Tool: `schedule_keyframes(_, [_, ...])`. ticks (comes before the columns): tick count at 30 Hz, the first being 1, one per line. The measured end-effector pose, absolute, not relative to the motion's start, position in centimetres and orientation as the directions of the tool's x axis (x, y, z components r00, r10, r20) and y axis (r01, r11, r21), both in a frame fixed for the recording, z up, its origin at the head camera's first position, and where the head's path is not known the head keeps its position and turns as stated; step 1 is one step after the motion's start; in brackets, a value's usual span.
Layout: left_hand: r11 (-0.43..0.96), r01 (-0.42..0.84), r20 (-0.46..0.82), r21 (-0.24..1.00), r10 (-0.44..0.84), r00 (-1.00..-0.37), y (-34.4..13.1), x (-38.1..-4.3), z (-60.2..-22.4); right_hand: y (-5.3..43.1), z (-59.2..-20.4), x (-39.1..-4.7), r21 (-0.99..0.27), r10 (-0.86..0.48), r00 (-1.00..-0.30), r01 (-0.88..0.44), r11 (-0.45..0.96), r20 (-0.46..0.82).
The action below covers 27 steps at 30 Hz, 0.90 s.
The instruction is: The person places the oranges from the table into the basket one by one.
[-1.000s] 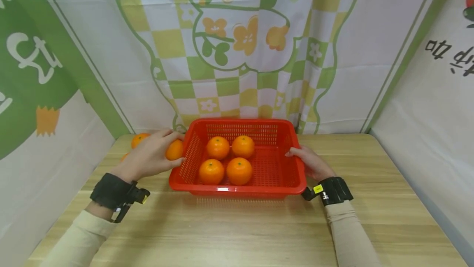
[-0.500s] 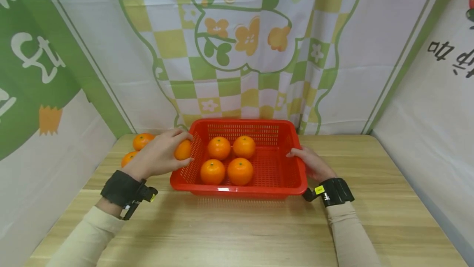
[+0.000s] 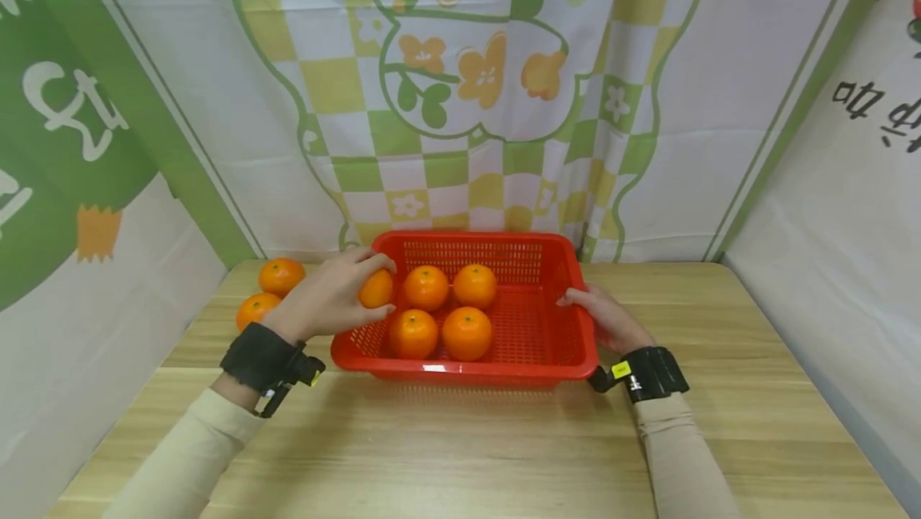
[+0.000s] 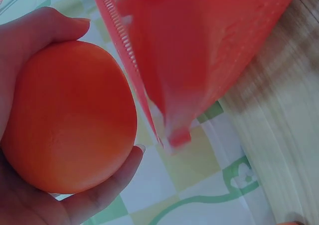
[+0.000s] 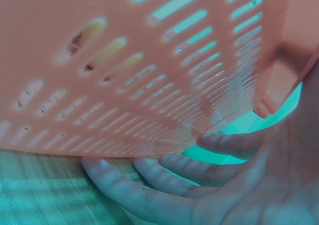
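Head: left hand (image 3: 327, 295) grasps an orange (image 3: 376, 289) by the left rim of the red basket (image 3: 504, 373); right hand (image 3: 608, 317) grips the right rim; four oranges (image 3: 468, 333) inside, two more oranges (image 3: 281, 276) on the table (image 3: 460, 447) | Left wrist: left hand curls round the orange, red basket just beside | Right wrist: fingers (image 5: 139, 192) touch the slotted red basket, seemingly from outside

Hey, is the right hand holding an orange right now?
No, the right hand grips the side of the red basket, while the left hand holds an orange.
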<state>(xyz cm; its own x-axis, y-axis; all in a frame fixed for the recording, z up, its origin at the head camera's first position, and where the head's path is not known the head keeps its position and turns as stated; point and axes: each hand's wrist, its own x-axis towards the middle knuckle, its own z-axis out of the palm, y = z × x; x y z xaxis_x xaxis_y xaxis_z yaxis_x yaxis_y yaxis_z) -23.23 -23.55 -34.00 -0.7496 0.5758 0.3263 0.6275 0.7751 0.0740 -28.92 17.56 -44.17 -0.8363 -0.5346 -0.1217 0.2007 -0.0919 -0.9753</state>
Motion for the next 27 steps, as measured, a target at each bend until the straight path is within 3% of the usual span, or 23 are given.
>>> schedule_keyframes(27, [0.768,0.638,0.279,0.062,0.600,-0.750,-21.5,-23.8,-34.0,17.6,-44.0,-28.7,-0.973,-0.540,-0.835,0.197,-0.116,-0.105])
